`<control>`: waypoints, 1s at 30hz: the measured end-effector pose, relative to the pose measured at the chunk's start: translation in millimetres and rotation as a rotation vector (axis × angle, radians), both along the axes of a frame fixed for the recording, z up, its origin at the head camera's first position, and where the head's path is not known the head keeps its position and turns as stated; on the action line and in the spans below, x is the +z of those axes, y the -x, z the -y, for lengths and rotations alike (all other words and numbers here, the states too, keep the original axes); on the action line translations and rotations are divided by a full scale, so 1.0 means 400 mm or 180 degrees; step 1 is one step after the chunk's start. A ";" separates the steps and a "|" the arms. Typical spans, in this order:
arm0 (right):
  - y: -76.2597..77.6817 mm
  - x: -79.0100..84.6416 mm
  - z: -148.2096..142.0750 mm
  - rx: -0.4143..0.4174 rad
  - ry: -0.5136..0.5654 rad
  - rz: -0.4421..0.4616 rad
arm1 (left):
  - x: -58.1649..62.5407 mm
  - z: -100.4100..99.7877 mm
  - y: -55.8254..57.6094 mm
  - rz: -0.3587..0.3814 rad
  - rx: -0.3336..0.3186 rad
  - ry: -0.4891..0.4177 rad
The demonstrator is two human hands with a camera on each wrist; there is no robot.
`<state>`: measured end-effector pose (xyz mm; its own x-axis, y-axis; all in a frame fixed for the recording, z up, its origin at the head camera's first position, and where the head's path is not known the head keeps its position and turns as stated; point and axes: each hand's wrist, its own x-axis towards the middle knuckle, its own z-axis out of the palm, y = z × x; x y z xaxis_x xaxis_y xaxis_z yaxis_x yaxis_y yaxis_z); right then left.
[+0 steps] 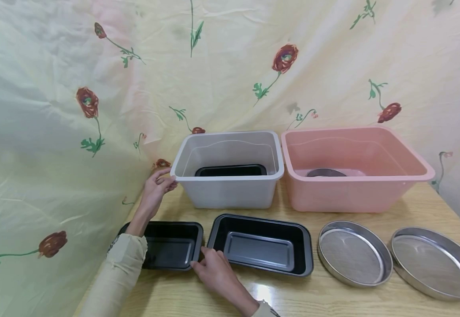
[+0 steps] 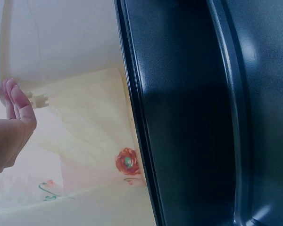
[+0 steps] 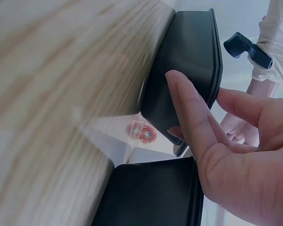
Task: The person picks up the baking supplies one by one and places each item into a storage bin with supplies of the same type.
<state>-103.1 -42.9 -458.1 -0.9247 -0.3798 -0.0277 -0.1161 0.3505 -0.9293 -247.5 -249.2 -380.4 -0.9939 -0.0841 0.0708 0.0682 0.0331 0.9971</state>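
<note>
Left hand (image 1: 156, 188) pinching rim of grey tub (image 1: 230, 193); right hand (image 1: 216, 270) pinching right rim of smaller black loaf pan (image 1: 171, 252), on wood-grain table (image 1: 170, 293) beside larger loaf pan (image 1: 259, 247); any lift best level

Curtained-off tabletop setup, maybe a makeshift filming corner; home or studio, can't tell. Flower-print cloth (image 1: 222, 88), creased, hangs past left, far and right edges of the wood-grain tabletop (image 1: 174, 293), hiding the room. Black device (image 3: 247, 49) at a sleeve cuff (image 3: 266, 70) fits recording. Goods look kitchen-type: black rectangular pans (image 1: 259, 251) toward left edge, round metal pans (image 1: 354, 257) toward near right corner, grey-white tub (image 1: 230, 193) and pink tub (image 1: 341, 196) toward far edge.
</note>
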 end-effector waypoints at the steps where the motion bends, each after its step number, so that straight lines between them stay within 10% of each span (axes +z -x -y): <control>1: 0.000 0.000 0.000 -0.0001 0.0004 -0.0003 | 0.001 -0.001 0.000 0.0001 0.0003 0.0005; 24: 0.002 -0.006 0.013 -0.0136 0.0104 -0.0035 | -0.001 -0.001 0.004 0.0003 0.0004 0.0053; 30: 0.002 -0.005 0.012 -0.0156 0.0608 0.0214 | -0.001 0.002 0.002 -0.0005 -0.0001 0.0091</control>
